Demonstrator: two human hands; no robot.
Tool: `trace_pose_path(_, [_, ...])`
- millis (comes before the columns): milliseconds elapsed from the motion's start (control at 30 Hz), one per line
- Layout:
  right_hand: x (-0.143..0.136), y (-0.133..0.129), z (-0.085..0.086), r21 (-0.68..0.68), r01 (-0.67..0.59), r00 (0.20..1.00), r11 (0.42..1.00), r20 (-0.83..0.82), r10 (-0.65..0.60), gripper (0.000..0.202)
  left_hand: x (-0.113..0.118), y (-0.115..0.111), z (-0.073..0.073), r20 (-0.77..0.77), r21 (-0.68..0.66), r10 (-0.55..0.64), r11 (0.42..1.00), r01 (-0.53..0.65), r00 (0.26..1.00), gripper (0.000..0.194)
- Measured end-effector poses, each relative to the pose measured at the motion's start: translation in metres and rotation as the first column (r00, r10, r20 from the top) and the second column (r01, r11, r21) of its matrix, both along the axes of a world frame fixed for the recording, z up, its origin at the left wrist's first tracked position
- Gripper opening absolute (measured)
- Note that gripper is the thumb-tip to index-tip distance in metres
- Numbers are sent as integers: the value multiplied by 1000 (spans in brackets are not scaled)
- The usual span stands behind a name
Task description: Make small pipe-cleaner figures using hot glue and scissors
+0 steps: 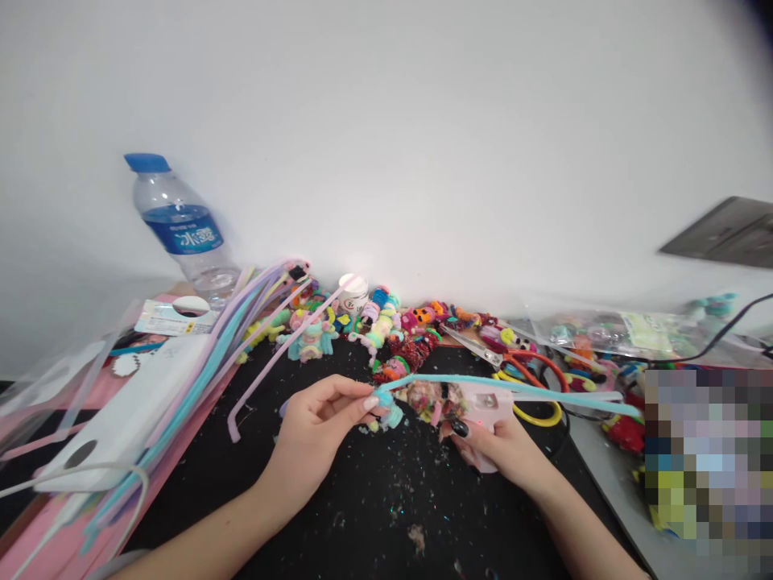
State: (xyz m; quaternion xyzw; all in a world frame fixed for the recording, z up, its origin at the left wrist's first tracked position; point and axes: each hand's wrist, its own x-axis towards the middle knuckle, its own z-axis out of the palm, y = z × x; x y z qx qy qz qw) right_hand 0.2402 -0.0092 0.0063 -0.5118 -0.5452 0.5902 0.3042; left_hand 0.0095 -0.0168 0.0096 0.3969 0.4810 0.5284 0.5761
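My left hand [331, 427], fingers closed in a pinch, holds a small light-blue fuzzy piece [391, 412]. A long light-blue pipe cleaner [519, 384] runs from those fingertips to the right, passing above my right hand. My right hand [492, 443] is closed around a pale pink hand-held device [490, 403], whose left end is matted with brownish fluff [426, 401]. That end points toward the blue piece, a short distance from it. The exact kind of device is unclear, and my fingers hide part of the blue piece.
Scissors [483, 348] with orange and yellow handles lie behind my right hand. Pipe-cleaner figures [311, 332] line the wall. Left are a water bottle [181, 225], bundled pipe cleaners [205, 370] and a white power bank [121, 419]. Fluff scraps [416, 538] litter the black mat [362, 499].
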Motion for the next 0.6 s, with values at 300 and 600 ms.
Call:
trace_pose_path(300, [5, 2, -8, 26, -98, 991, 995, 92, 95, 47, -2, 2, 0, -29, 28, 7, 1000, -6, 1000, 7])
trace_pose_path(600, [6, 12, 9, 579, -179, 830, 795, 523, -194, 13, -4, 7, -2, 81, -2, 116, 993, -116, 990, 13])
